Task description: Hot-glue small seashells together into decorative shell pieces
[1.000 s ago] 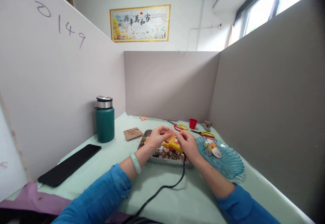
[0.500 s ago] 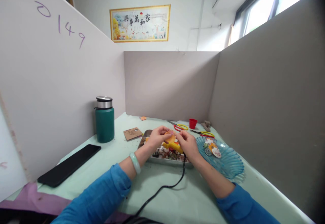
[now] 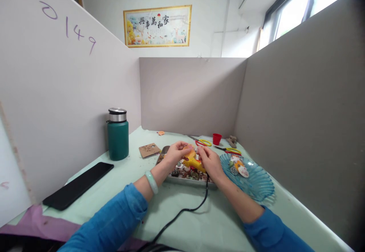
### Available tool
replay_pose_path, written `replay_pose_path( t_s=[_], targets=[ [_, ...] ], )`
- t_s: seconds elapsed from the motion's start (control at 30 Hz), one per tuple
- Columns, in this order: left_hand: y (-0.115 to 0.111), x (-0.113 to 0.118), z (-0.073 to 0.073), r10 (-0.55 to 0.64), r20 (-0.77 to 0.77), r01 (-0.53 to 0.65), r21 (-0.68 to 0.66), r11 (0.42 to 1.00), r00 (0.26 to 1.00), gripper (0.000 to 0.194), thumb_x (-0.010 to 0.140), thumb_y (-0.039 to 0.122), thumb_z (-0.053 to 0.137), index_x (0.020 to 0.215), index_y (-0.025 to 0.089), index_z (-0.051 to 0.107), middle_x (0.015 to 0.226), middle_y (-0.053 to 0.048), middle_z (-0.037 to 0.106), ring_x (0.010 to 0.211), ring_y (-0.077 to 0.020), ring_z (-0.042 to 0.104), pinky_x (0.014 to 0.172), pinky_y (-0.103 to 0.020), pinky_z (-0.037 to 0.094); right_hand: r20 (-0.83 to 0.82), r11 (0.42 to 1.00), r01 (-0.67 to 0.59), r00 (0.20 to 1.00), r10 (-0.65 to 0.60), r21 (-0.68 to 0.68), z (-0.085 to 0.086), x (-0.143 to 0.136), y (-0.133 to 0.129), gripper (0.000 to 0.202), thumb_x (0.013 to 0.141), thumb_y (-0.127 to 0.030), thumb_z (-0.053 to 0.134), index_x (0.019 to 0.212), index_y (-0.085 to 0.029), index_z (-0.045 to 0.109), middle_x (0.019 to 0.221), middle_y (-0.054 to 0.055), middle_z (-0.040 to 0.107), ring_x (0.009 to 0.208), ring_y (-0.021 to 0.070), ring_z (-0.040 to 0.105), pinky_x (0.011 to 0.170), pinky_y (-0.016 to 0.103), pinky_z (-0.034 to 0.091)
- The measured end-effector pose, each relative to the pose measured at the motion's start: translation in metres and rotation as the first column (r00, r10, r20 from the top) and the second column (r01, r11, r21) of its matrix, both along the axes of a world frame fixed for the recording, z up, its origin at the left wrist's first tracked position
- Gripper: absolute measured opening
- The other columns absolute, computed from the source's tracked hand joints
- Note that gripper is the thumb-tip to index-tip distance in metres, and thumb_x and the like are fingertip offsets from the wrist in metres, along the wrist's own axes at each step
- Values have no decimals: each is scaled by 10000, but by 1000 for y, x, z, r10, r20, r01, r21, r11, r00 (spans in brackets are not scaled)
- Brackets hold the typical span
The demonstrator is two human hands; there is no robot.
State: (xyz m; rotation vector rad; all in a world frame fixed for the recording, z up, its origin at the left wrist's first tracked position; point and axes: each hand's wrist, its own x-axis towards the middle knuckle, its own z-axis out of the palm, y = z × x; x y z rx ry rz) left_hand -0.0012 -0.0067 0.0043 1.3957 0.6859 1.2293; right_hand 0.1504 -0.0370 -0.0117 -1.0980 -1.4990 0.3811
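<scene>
My left hand (image 3: pixel 177 153) pinches a round orange disc (image 3: pixel 189 153) above a metal tray (image 3: pixel 185 182). My right hand (image 3: pixel 210 161) is close beside the disc, thumb and fingertips pressed together. Whatever they hold, if anything, is too small to make out. Just below the hands is a yellow glue gun (image 3: pixel 194 163), its black cord (image 3: pixel 182 210) running toward me across the table. The right hand partly covers it, and I cannot tell if the lower fingers touch it. Small shells and stone-like pieces (image 3: pixel 188 173) fill the tray.
A blue glass plate (image 3: pixel 258 181) with several decorated pieces (image 3: pixel 238 166) stands at the right. Behind are two pairs of scissors (image 3: pixel 203 142), a red cup (image 3: pixel 216 139) and a brown card (image 3: pixel 149 150). A green flask (image 3: pixel 118 139) and black phone (image 3: pixel 78 186) occupy the left.
The orange disc has shifted slightly left with my left hand. My right fingertips have drawn a little apart from it. The glue gun stays in nearly the same place.
</scene>
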Motion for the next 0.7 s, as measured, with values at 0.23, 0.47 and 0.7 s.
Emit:
replay_pose_path(
  t_s=[0.23, 0.47, 0.7],
  targets=[
    [-1, 1, -1, -19, -29, 20, 41, 999, 999, 359, 608, 315, 730, 851, 125, 545, 754, -34, 616, 609, -108, 572, 518, -211, 453, 54, 999, 14, 998, -17, 45, 3, -3, -6, 334, 798, -490, 480, 642, -197, 517, 546, -39, 488, 535, 121, 433, 523, 227, 329],
    [0, 0, -2, -84, -11, 85, 44, 995, 996, 370, 623, 313, 718, 894, 125, 552, 756, -36, 612, 617, -119, 580, 523, -217, 465, 21, 1000, -5, 1000, 5, 25, 4, -2, -5, 334, 802, -474, 465, 603, -206, 471, 518, -38, 440, 513, 125, 401, 509, 233, 323],
    [-4, 0, 1, -125, -22, 126, 31, 992, 992, 397, 606, 331, 732, 909, 110, 602, 780, -55, 626, 638, -125, 585, 542, -212, 464, 24, 998, 52, 998, -52, 32, 5, -3, -9, 348, 794, -486, 454, 588, -205, 461, 522, -26, 445, 522, 133, 399, 506, 233, 315]
  ],
)
